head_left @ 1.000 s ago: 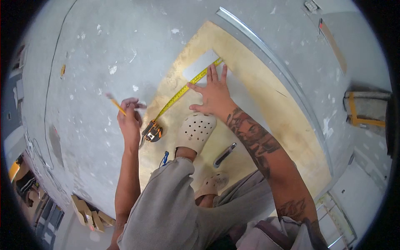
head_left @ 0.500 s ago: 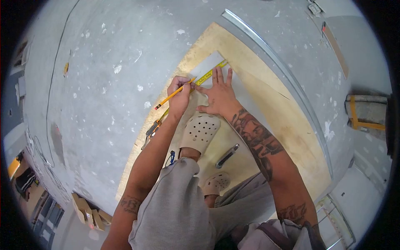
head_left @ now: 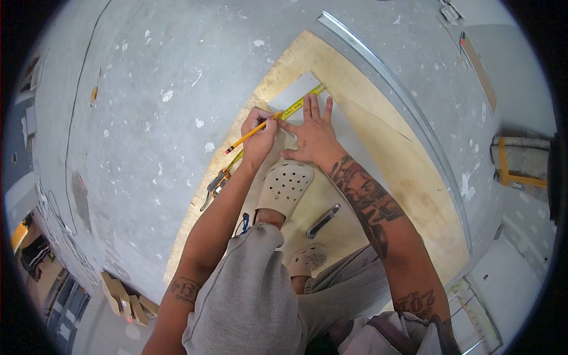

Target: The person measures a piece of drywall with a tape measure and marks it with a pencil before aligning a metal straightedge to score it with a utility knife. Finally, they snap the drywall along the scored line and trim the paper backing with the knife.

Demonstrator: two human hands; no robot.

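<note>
My left hand (head_left: 259, 141) is closed around a yellow pencil (head_left: 239, 142), its tip at the edge of a yellow tape measure blade (head_left: 293, 108). The blade lies across a pale grey board (head_left: 291, 91), and its orange-and-black case (head_left: 218, 180) rests beside my left forearm. My right hand (head_left: 314, 136) is spread flat on the board, fingertips against the blade and thumb out to the side. A beige clog (head_left: 286, 186) on my foot stands on the board just below my hands. Between my legs and right forearm lies a utility knife (head_left: 323, 222).
Under the board is a plywood sheet (head_left: 408, 171). A long metal channel (head_left: 393, 83) runs along its right side. The grey floor (head_left: 154, 112) has white splatters and a black cable (head_left: 72, 118). Cardboard pieces (head_left: 121, 299) lie at lower left, a taped bundle (head_left: 520, 163) at right.
My left hand and the pencil have shifted slightly right along the tape blade. My right hand stays spread in the same place.
</note>
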